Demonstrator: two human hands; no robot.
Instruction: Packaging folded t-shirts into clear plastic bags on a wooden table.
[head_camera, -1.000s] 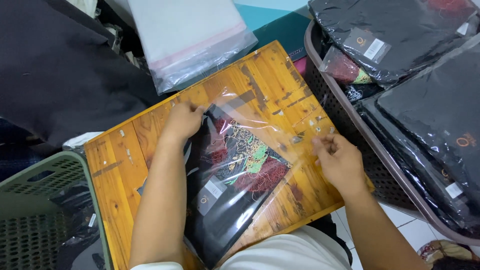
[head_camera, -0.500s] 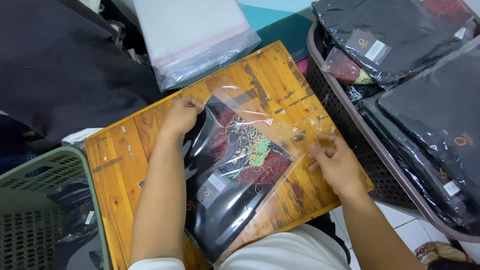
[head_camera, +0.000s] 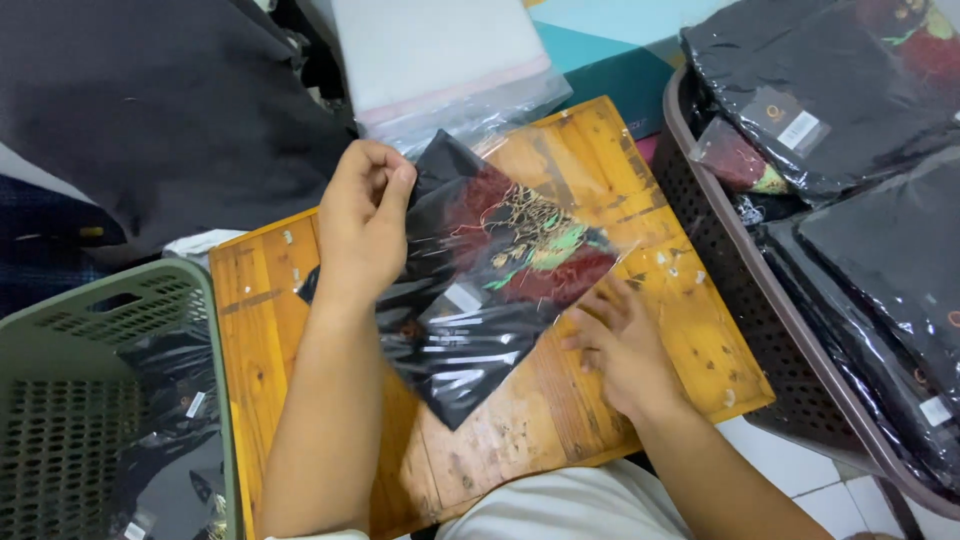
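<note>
Head view: left hand (head_camera: 362, 225) fingers pinching bagged black garment (head_camera: 480, 290) (upper corner); right hand (head_camera: 620, 345) flat, fingers spread, on its lower edge

- Soft, even indoor light is falling from above, keeping the scene fairly bright.
- White glare is streaking across the clear plastic bag (head_camera: 480, 300) and the packed garments in the brown basket (head_camera: 720, 290).
- The right hand (head_camera: 620, 345) is blurring slightly.
- Dim shadow is filling the upper left corner.

A black garment (head_camera: 480, 300) printed in red, green and gold is seen in clear wrap. The bench (head_camera: 600, 420) is orange-brown wood. At nine o'clock a green basket (head_camera: 110, 330) is seen; at three, a brown one (head_camera: 740, 290).
</note>
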